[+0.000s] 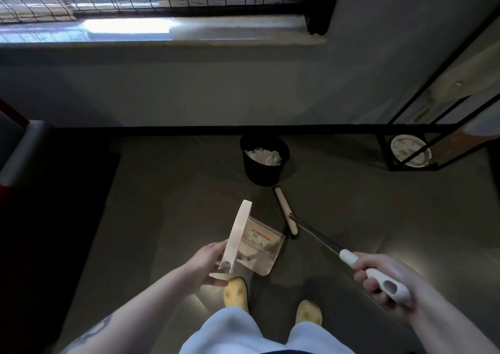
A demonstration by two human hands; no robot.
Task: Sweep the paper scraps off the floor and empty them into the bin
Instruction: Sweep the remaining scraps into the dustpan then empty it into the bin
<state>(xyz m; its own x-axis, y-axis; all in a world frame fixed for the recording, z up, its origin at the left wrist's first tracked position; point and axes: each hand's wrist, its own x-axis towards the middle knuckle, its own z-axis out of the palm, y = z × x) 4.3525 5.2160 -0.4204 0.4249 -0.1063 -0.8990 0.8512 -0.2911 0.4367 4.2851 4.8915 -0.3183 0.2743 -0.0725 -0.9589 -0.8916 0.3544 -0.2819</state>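
My left hand point(208, 265) grips the flat handle of a cream dustpan point(259, 248), whose pan sits low over the floor with a few paper scraps point(259, 241) in it. My right hand point(384, 280) holds the white grip of a broom; its metal pole point(313, 236) slants down to the cream broom head point(286, 210), which lies on the floor just right of the pan. Beyond the broom head stands a black bin point(263, 161) with white shredded paper inside.
A wall with a black skirting strip and a window sill runs behind the bin. A black metal frame point(405, 148) with a white bowl in it stands at the right. A dark piece of furniture fills the left. My feet in yellow slippers point(235, 292) stand below the pan.
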